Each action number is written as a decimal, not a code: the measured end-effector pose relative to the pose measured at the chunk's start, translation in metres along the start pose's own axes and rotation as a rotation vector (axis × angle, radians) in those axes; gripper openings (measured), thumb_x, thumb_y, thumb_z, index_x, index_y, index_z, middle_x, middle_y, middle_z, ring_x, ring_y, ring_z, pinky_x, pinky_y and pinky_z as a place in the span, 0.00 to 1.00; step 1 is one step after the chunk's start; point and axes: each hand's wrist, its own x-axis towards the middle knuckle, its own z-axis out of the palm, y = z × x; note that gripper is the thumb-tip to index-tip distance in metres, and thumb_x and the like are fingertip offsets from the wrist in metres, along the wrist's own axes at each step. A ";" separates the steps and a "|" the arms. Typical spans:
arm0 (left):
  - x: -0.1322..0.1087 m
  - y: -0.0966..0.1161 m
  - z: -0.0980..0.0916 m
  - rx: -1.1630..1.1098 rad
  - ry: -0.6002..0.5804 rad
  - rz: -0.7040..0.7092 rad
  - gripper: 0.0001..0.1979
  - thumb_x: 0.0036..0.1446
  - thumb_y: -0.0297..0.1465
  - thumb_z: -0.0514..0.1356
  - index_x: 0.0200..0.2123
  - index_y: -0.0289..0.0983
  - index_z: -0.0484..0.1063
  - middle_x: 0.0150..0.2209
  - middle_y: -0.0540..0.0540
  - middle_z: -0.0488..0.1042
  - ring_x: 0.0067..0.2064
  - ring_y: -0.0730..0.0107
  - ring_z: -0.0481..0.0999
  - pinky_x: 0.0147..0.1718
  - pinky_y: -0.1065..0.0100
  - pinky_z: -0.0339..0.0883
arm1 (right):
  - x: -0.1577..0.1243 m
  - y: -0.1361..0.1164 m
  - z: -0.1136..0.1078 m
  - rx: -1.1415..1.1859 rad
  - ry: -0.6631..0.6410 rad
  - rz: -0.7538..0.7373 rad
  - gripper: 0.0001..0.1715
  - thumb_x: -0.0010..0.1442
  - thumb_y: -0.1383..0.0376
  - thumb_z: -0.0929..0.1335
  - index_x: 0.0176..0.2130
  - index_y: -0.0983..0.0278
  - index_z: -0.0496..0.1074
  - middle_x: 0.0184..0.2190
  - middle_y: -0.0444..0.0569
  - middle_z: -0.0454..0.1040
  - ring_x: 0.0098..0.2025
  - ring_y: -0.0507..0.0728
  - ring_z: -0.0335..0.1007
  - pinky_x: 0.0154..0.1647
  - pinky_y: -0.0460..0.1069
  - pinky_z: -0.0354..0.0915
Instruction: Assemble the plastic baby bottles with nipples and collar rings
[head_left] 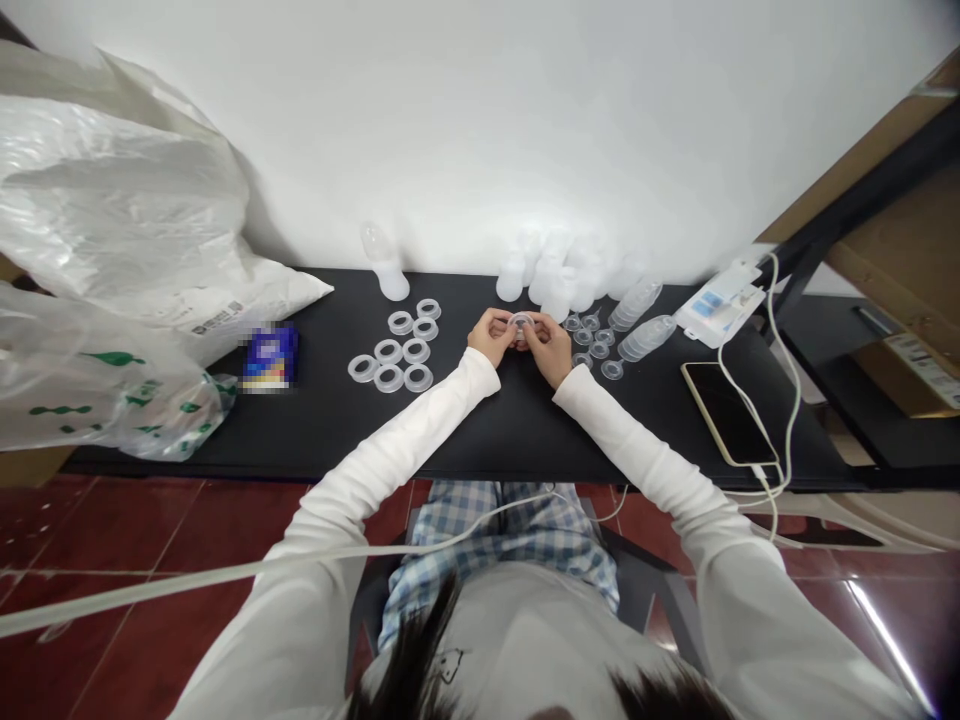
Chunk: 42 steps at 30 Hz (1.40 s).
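Note:
At the middle of the black table, my left hand (492,336) and my right hand (548,346) meet, fingers closed around one translucent bottle collar ring (520,322). Something clear shows inside the ring, too small to make out fully. Just right of my right hand lie several clear bottle nipples (600,349). Several white bottles (551,278) stand behind my hands, against the wall. Off to the left lie several more collar rings (389,378), flat on the table. An assembled baby bottle (387,265) with a clear domed cap stands behind those rings.
Stacks of nested clear caps (646,339) lie on the right, near a white and blue package (718,303). A phone (727,413) with a white charging cable (793,395) rests by the right edge. A blue packet (270,357) and large plastic bags (112,200) occupy the left.

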 end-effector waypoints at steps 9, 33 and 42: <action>-0.006 0.004 0.000 0.026 -0.041 0.090 0.19 0.50 0.47 0.68 0.33 0.39 0.70 0.24 0.54 0.73 0.23 0.78 0.71 0.24 0.74 0.67 | -0.005 -0.013 0.000 0.032 0.006 -0.030 0.25 0.56 0.42 0.69 0.37 0.59 0.71 0.23 0.41 0.72 0.22 0.51 0.69 0.24 0.49 0.70; -0.010 0.011 0.005 -0.143 -0.103 0.104 0.25 0.45 0.48 0.71 0.37 0.40 0.66 0.32 0.51 0.74 0.29 0.76 0.74 0.29 0.71 0.71 | -0.005 -0.024 -0.014 -0.138 -0.047 -0.219 0.23 0.58 0.47 0.70 0.46 0.59 0.73 0.27 0.42 0.71 0.27 0.51 0.67 0.31 0.49 0.70; -0.005 0.015 0.000 -0.184 -0.207 0.304 0.18 0.53 0.42 0.67 0.42 0.40 0.70 0.47 0.44 0.74 0.41 0.69 0.79 0.41 0.66 0.74 | 0.006 -0.037 -0.020 0.245 -0.179 0.006 0.28 0.59 0.40 0.67 0.45 0.59 0.74 0.46 0.50 0.78 0.39 0.55 0.74 0.38 0.51 0.74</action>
